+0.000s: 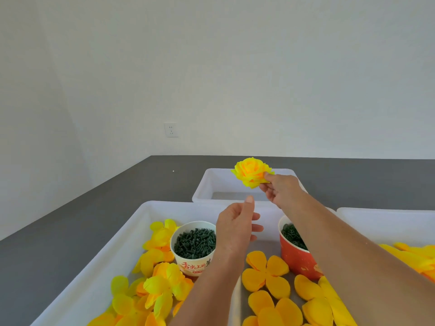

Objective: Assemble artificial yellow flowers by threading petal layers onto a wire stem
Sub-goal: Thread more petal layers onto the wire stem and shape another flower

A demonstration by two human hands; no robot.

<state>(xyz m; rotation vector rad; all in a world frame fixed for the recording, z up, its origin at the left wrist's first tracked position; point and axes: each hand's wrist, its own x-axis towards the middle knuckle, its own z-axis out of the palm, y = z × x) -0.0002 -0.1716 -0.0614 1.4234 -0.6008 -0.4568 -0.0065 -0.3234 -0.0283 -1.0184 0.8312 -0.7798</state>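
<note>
Right hand (281, 188) pinches the assembled yellow flower (252, 174) by its outer petals above the far white bin (204, 184), centre frame; left hand (236, 225) hangs empty, relaxed. Light, soft, crushable fabric: hold underneath, gently.

The only readable writing is on the white paper cup (193, 248) of dark green pieces, whose side bears large red Chinese characters "舌尖上的" above a small red label too tiny to read, the last characters hidden behind a forearm.
</note>
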